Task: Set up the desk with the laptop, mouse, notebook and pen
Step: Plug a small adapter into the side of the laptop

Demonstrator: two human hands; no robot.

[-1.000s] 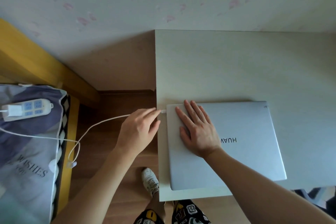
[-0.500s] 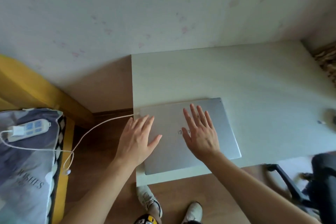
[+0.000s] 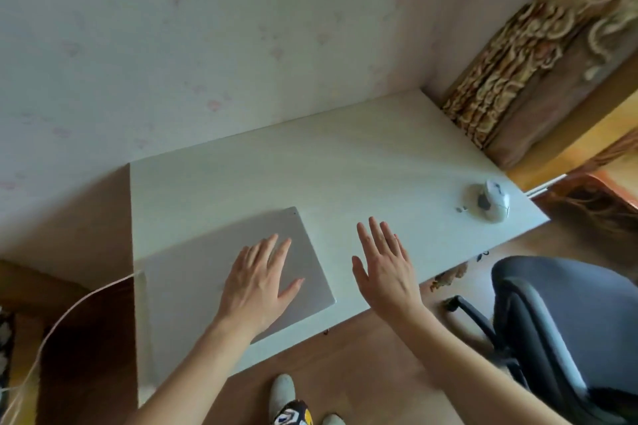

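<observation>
A closed silver laptop (image 3: 193, 272) lies flat on the left part of the white desk (image 3: 310, 162), with a white charging cable (image 3: 69, 314) running from its left edge. My left hand (image 3: 259, 283) is flat and spread over the laptop's right half. My right hand (image 3: 383, 269) hovers with fingers apart over bare desk just right of the laptop, holding nothing. A white mouse (image 3: 493, 200) with dark markings sits near the desk's far right corner. No notebook or pen is visible.
A dark office chair (image 3: 559, 331) stands at the lower right beside the desk. A patterned curtain (image 3: 518, 55) hangs at the upper right. The wall runs along the desk's back edge. Wooden floor and my feet (image 3: 283, 390) show below the desk's front edge.
The view has swung right, bringing the mouse and chair in. My right hand left the laptop lid and moved right over bare desk; my left hand moved onto the lid.
</observation>
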